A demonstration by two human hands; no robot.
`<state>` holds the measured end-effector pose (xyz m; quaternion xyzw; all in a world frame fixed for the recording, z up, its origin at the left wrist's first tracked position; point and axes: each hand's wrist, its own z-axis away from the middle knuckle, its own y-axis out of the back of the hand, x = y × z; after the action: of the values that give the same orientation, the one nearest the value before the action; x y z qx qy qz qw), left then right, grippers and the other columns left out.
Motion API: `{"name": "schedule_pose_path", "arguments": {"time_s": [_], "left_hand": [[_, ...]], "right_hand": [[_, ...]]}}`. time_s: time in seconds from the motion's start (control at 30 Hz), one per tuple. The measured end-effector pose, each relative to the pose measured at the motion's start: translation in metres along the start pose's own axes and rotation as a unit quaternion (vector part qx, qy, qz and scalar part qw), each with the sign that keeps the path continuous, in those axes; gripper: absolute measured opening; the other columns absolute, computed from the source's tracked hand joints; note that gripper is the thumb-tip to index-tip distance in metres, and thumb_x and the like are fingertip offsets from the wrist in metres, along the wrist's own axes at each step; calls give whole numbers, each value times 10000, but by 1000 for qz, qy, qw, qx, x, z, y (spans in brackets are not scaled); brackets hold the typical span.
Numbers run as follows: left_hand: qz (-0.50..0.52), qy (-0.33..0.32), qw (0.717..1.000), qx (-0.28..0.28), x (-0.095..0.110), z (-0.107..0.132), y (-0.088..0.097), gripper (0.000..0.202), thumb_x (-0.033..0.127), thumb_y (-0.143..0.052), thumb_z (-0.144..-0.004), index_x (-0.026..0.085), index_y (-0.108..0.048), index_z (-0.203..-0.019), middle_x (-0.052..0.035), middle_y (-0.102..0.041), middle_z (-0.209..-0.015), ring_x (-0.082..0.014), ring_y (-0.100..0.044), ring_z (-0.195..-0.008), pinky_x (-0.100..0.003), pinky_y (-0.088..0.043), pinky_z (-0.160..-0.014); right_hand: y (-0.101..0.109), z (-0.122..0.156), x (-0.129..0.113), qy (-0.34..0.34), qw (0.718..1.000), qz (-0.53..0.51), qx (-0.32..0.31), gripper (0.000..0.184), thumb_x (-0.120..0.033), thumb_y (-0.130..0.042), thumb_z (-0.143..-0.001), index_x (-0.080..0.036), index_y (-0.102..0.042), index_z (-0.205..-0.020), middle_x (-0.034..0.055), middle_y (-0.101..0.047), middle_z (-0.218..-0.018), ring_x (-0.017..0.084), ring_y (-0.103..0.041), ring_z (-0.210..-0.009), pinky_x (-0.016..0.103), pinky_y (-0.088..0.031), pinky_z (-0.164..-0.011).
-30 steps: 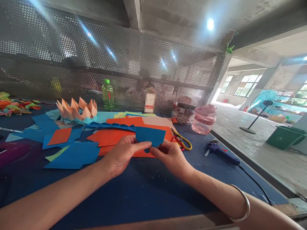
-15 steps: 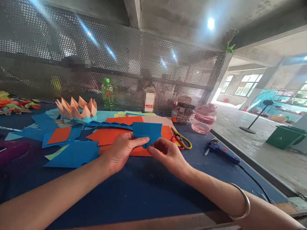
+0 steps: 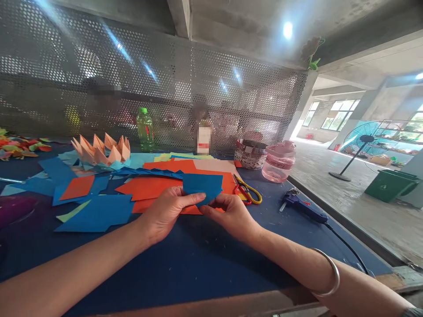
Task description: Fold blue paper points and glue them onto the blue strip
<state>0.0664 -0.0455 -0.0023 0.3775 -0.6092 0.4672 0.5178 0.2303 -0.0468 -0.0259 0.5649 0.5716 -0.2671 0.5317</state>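
Observation:
My left hand [image 3: 167, 213] and my right hand [image 3: 231, 215] both pinch the lower edge of a small blue paper piece [image 3: 202, 185], held a little above the dark blue table [image 3: 185, 264]. The left thumb lies along the fold at the paper's bottom. My right wrist wears a silver bangle [image 3: 328, 275]. Just behind the paper lie orange sheets [image 3: 148, 187] and more blue sheets [image 3: 99, 213].
A folded orange paper crown [image 3: 101, 149] sits back left, with a green bottle [image 3: 144, 129] behind it. Scissors [image 3: 246, 191], a blue glue gun [image 3: 302, 207] with cord, a pink jar [image 3: 279, 163] and a patterned tub [image 3: 251, 154] lie right. A perforated metal screen [image 3: 148, 88] backs the table.
The blue paper has been brought down slightly and its lower edge folded in between the fingers; both hands stayed close together near the table's middle.

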Motion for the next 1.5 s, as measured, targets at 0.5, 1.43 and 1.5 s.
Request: {"name": "schedule_pose_path", "arguments": {"time_s": [0.5, 1.43, 1.5], "left_hand": [[-166, -186, 960, 127, 9, -6, 10, 256, 281, -703, -716, 218, -560, -918, -21, -616, -990, -186, -583, -960, -321, -438, -874], [-240, -116, 962, 59, 9, -2, 3, 221, 385, -752, -617, 203, -638, -670, 1, -656, -650, -192, -607, -665, -288, -454, -652], [-239, -126, 961, 65, 7, -2, 3, 221, 392, -739, -638, 202, -638, -688, 1, -657, -667, -190, -610, -678, -288, -459, -661]], "right_hand": [[9, -7, 4, -97, 988, -111, 45, 295, -422, -638, -752, -150, -589, -649, 7, -636, -681, 105, -528, -647, 251, -382, -661], [6, -4, 2, -65, 995, -75, -2, 348, -480, -649, -737, -143, -617, -658, -19, -606, -611, 80, -452, -553, 219, -318, -543], [6, -4, 1, -70, 995, -71, 1, 343, -475, -650, -737, -144, -613, -655, -22, -597, -604, 78, -439, -546, 217, -310, -532]]}}
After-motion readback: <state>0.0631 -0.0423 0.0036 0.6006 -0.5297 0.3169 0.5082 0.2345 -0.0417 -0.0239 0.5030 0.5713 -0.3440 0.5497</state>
